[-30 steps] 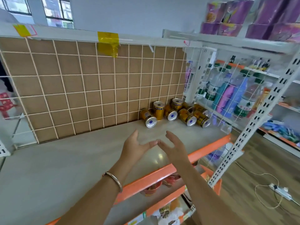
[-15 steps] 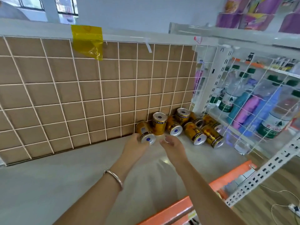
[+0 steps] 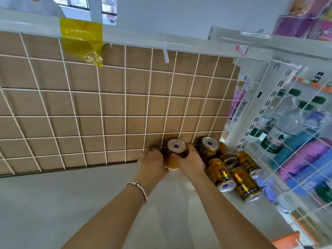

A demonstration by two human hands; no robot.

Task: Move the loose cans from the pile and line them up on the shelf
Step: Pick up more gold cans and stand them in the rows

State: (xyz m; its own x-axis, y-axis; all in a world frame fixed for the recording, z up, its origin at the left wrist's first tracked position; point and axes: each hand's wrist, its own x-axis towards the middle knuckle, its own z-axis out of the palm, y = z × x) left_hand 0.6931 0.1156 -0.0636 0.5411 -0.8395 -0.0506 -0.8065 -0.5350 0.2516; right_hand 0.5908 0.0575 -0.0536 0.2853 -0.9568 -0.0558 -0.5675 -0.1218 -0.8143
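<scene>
Several gold cans lie piled at the back right corner of the grey shelf. One upright gold can stands between my hands, and my right hand curls its fingers around that can's right side. My left hand is closed over a can lying against the back grid; that can is almost wholly hidden under the hand. To the right a second upright can stands, and lying cans point toward the shelf front.
A white wire grid backed with brown cardboard closes the shelf's back. A wire side panel bounds the right, with bottles behind it. The orange front edge shows at lower right. Bare shelf stretches left of the hands.
Both hands have reached forward from mid-shelf to the pile. The left hand has closed over the leftmost lying can and the right hand around the upright one. The camera moved closer.
</scene>
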